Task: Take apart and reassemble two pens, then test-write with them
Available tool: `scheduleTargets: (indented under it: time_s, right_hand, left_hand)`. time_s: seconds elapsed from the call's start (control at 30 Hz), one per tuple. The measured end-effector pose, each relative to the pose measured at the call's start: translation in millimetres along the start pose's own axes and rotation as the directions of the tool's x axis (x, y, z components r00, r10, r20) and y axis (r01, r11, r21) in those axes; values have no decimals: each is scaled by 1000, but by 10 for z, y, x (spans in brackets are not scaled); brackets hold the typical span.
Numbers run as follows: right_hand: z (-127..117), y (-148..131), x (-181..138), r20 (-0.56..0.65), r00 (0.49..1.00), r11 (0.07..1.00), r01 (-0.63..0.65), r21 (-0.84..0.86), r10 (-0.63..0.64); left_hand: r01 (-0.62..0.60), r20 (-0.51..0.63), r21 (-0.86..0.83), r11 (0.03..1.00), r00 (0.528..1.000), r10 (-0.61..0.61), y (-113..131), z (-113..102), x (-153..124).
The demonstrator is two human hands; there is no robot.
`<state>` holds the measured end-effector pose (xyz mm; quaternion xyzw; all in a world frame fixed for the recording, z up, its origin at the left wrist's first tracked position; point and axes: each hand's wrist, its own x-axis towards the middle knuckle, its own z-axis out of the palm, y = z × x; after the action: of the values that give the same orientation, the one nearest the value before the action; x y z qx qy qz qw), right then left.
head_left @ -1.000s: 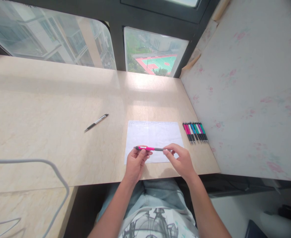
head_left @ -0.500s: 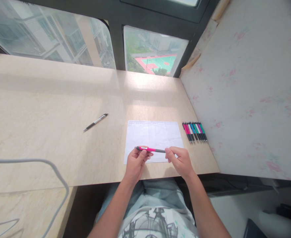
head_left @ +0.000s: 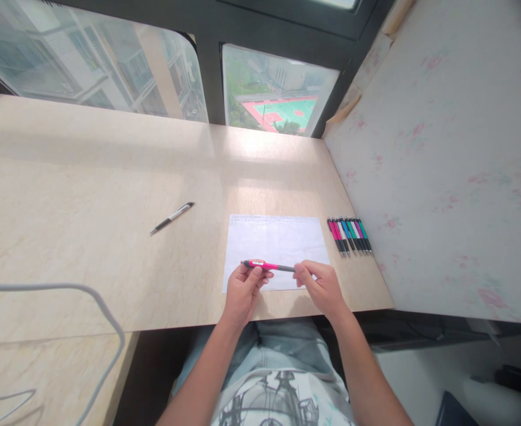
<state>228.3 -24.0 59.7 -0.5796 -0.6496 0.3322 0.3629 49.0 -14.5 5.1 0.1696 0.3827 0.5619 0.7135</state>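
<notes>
A pink pen with a dark grip is held level between my two hands, above the lower part of a white sheet of paper. My left hand is closed on its clicker-end half, thumb on top and fingers beneath. At the other end, my right hand pinches the dark tip section, and its fingers cover the point. Small rows of writing run along the paper's top edge; I cannot read them.
A white and black pen lies alone on the desk to the left. Several coloured pens lie side by side right of the paper, near the papered wall. A grey cable loops at lower left. Windows stand behind the desk.
</notes>
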Motion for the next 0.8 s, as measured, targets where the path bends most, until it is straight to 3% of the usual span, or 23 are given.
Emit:
scheduleTargets:
  time_s: [0.6,0.8]
  right_hand:
    - [-8,6,-6,3,979,978,202,-50,-203]
    - [-33,-36,-12,54,970,966,243,-89,-239]
  left_hand:
    - [-26,-12,-8,1000,1000,25,21,12,-13]
    - [-21,-9,4,1000,1000,21,23,10,-8]
